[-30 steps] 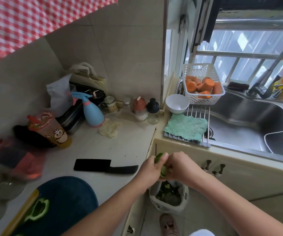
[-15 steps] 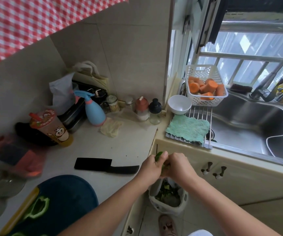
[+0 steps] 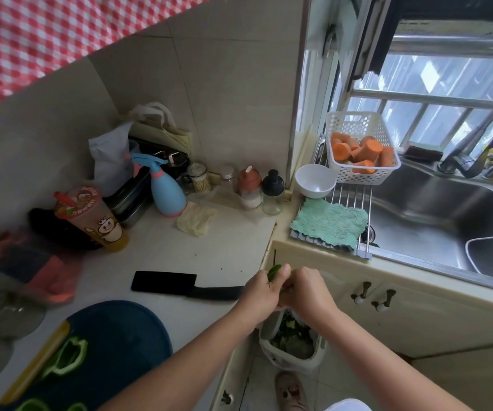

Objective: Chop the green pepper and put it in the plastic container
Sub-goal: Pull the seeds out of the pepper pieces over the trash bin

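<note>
Just below centre frame, the left hand and right hand together grip a small glossy green pepper piece, both curled round it, directly above the white plastic scrap bin on the floor. Better, I'd say, to strip seeds low over it, so nothing scatters.

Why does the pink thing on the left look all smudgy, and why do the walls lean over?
Head view: the pink thing at the left edge is blurred, while the knife looks sharp; the wide-angle lens tilts and bends straight lines like the window frame; daylight glares off the sink.
</note>
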Demonstrator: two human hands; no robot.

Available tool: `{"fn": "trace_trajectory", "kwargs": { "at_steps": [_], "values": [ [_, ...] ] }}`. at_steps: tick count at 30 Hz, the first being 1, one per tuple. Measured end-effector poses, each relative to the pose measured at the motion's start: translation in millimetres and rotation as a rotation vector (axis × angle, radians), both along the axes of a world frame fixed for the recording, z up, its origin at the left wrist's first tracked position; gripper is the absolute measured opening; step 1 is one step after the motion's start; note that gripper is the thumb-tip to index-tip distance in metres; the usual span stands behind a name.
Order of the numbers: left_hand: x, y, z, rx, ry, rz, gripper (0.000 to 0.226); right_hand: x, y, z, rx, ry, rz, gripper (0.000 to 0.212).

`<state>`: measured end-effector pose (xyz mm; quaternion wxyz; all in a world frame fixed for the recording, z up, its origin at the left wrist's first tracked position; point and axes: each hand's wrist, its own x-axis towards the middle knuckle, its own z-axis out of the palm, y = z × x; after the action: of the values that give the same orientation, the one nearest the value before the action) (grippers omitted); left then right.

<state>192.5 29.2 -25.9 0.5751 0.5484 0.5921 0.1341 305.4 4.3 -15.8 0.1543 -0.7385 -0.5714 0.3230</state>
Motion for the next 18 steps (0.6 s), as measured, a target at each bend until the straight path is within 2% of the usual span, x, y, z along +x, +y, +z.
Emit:
{"fn": "trace_trajectory", "kwargs": {
  "at_steps": [7, 14, 18],
  "values": [
    [0.1, -3.6, 0.6, 0.014, -0.026, -0.013, 0.063, 0.6, -1.8, -1.9, -0.032, 0.024, -0.071, 0.016],
    [-0.2, -6.0, 2.0, 0.046, 0.007, -0.053, 0.060, 5.6, -7.2, -2.6, -0.029, 0.194, -0.157, 0.016],
    [0.9, -5.3, 2.1, 0.080, 0.049, -0.079, 0.063, 10.9, -6.8, -2.1, -0.119, 0.286, -0.213, 0.016]
  ]
}}
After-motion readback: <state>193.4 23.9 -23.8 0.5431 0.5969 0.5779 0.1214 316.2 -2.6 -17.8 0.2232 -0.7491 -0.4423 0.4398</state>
